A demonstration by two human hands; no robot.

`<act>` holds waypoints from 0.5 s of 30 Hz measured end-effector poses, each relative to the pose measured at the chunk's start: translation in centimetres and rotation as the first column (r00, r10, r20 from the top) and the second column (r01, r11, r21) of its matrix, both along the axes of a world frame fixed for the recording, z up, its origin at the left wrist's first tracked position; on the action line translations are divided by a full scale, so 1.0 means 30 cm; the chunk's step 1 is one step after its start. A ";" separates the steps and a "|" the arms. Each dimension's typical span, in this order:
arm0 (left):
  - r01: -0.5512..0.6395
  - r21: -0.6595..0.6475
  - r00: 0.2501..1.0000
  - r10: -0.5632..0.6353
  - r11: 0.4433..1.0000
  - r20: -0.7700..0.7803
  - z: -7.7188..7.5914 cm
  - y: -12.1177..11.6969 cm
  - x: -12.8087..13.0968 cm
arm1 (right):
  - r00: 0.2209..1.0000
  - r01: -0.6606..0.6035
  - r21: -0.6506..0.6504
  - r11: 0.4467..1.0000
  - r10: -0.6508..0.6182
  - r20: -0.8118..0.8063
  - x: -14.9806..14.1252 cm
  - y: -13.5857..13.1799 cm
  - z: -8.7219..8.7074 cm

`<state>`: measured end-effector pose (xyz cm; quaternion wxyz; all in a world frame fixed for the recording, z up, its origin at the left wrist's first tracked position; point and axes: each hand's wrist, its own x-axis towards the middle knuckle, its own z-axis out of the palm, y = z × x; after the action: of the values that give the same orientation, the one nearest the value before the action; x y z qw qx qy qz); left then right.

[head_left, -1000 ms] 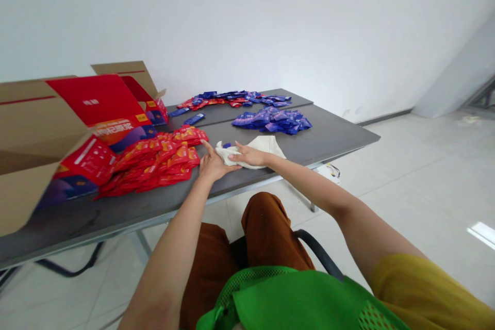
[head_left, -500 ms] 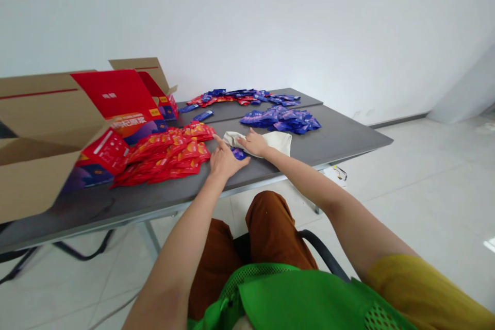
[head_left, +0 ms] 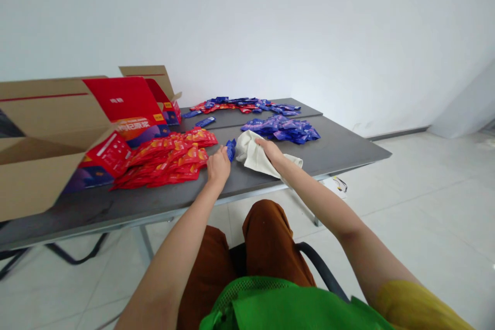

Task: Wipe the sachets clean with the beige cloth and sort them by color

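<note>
My left hand is closed on a small blue packet, held upright just above the grey table. My right hand grips a cream cloth bag and lifts its near edge off the table, right beside the blue packet. A heap of red packets lies just left of my left hand. A pile of blue packets lies beyond the bag.
An open cardboard box with red printed flaps stands at the left end of the table. A row of mixed red and blue packets lies at the far edge. My brown-trousered knees and a chair arm are below the table's front edge.
My left hand picked the blue packet up off the table and closed on it. My right hand gathered the cloth bag and raised it, where before both hands lay flat on it.
</note>
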<state>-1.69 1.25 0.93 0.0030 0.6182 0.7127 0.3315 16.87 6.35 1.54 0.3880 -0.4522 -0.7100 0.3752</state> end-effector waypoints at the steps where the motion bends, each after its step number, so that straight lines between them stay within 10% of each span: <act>1: -0.032 -0.010 0.999 0.032 0.999 0.037 0.002 0.004 -0.003 | 0.999 0.038 -0.017 0.999 -0.038 0.000 -0.024 -0.015 -0.003; 6: 0.027 -0.077 0.939 0.001 0.997 0.344 -0.022 0.049 -0.037 | 0.995 0.036 0.138 0.990 -0.048 0.087 -0.198 -0.102 -0.038; 11: 0.287 0.047 0.521 -0.197 0.957 0.830 -0.046 0.069 -0.090 | 0.970 -0.149 0.389 0.909 0.058 0.236 -0.335 -0.049 -0.035; 15: 0.421 0.000 0.339 -0.157 0.907 0.927 -0.028 0.058 -0.129 | 0.968 -0.136 0.302 0.944 0.061 0.245 -0.343 0.045 -0.020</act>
<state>-5.55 3.00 0.08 0.5257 0.4463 0.5048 0.5193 6.59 7.71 0.95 0.3504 -0.3887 -0.8232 0.2201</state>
